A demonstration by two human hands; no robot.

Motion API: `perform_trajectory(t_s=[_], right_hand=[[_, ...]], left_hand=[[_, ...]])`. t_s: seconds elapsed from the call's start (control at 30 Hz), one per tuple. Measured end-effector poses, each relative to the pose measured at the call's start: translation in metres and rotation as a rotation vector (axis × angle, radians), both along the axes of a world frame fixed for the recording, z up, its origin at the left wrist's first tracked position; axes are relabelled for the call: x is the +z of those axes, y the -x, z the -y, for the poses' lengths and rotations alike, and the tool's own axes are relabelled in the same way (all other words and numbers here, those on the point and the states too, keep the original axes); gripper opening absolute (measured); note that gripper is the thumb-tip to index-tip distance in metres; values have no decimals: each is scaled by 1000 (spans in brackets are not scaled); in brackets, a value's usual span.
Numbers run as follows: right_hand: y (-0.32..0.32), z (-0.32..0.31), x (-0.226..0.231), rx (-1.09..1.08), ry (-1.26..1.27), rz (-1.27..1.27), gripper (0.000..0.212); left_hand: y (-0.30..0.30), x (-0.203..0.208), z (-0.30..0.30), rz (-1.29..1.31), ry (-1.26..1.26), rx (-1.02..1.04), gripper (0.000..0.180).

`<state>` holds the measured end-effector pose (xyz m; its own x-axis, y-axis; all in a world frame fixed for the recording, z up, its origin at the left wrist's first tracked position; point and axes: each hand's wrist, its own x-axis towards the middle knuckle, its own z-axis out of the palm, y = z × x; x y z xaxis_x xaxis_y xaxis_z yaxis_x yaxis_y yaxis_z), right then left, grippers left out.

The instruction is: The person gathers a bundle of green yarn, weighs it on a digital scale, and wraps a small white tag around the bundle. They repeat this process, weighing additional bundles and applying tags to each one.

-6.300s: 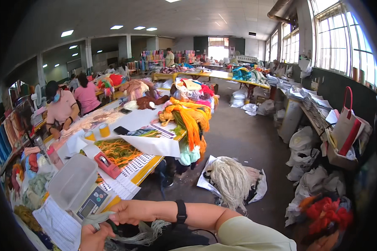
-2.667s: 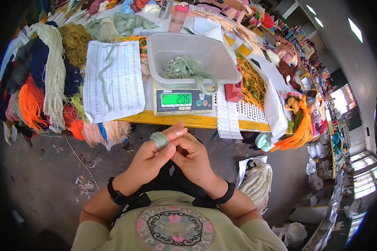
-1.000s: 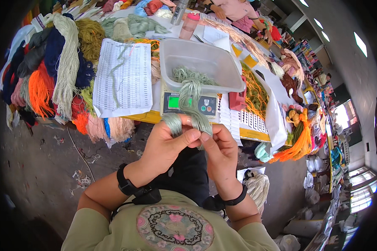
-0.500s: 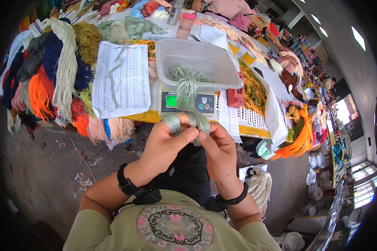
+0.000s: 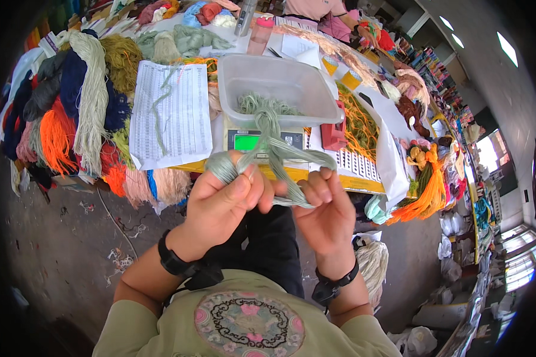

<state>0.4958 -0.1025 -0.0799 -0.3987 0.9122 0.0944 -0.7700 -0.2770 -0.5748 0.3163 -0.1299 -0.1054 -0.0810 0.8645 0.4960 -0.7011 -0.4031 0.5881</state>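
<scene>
A pale green skein of yarn [image 5: 268, 128] runs from a translucent plastic tub [image 5: 333, 113] over its near rim down to my hands. My left hand [image 5: 217, 202] is closed round one part of the skein, with a loop of it bulging above the fingers. My right hand [image 5: 327, 211] pinches another strand bundle, drawn out to the right. Between the hands the yarn spreads into separate bundles. The tub sits on a weighing scale [image 5: 246, 143] with a lit green display. Some of the left fingers are blurred.
A printed sheet [image 5: 181, 128] with a green strand on it lies left of the tub. Coloured skeins [image 5: 89, 101] hang over the table's left edge. A red box-shaped object [image 5: 333, 134] stands right of the scale. Across the table is another person [image 5: 315, 9].
My hands have moved apart, the right one going right and slightly down. The skein, bunched between my fingers before, is now spread into separate bundles.
</scene>
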Motion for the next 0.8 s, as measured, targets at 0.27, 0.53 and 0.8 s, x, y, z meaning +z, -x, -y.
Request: perform_trajectory(t_s=[0.27, 0.53, 0.8], right_hand=[[-150, -24, 9, -361, 55, -128, 17], [-325, -37, -34, -843, 319, 183, 24], [-473, -14, -77, -1496, 500, 773, 25]], left_hand=[[119, 27, 54, -520, 477, -375, 31], [305, 38, 83, 127, 414, 74, 18], [469, 11, 124, -60, 370, 552, 12]])
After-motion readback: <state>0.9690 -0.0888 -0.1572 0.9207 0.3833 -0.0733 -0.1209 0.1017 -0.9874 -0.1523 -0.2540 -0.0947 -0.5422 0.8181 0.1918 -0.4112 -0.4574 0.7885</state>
